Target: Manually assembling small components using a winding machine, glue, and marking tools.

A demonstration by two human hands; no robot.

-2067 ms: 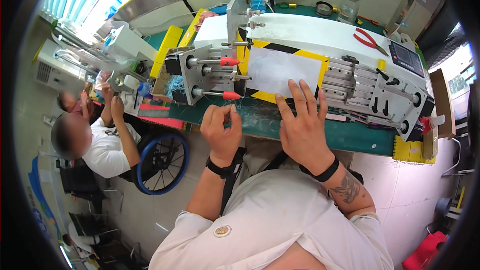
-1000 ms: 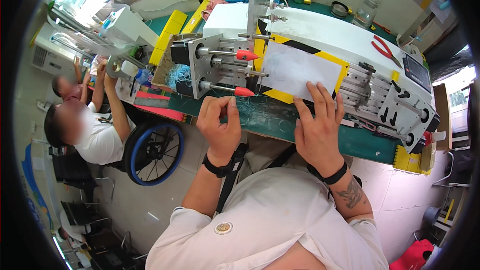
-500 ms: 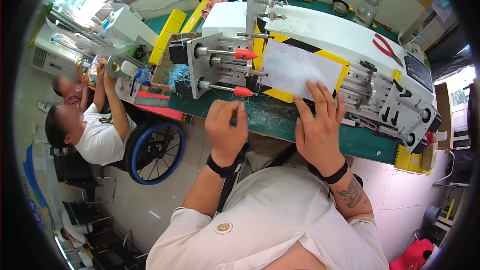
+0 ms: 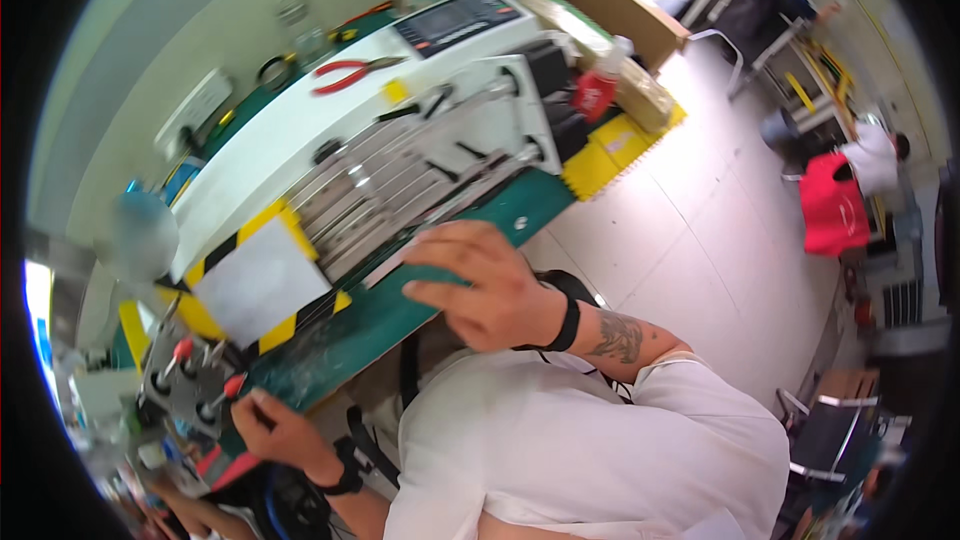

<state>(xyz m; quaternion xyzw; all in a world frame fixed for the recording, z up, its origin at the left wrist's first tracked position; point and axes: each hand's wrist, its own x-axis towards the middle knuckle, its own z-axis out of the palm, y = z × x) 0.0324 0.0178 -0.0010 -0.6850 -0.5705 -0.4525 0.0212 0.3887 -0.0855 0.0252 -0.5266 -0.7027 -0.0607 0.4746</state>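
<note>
My left hand [image 4: 278,430] is closed, fingers curled to the thumb, beside the lower red cone tip [image 4: 234,386] of a winding-type machine [image 4: 190,390]. Anything it pinches is too small or blurred to make out. My right hand [image 4: 490,285] hangs over the front of the bench next to the metal rails [image 4: 375,190], its fingers apart and nothing in them. A white sheet [image 4: 262,280] framed with yellow-black striped tape lies between the cone tips and the rails. A second red cone tip [image 4: 183,349] sits further back.
Red-handled pliers [image 4: 345,73] lie on the white housing beside a control panel [image 4: 457,22]. A red bottle [image 4: 600,80] and yellow tray [image 4: 625,150] stand at the bench's right end. The green bench top [image 4: 350,340] has its edge before me. People sit in the background.
The view has swung right, showing more room there. My right hand has lifted off the white sheet and moved rightward. My left hand remains curled near the lower cone tip.
</note>
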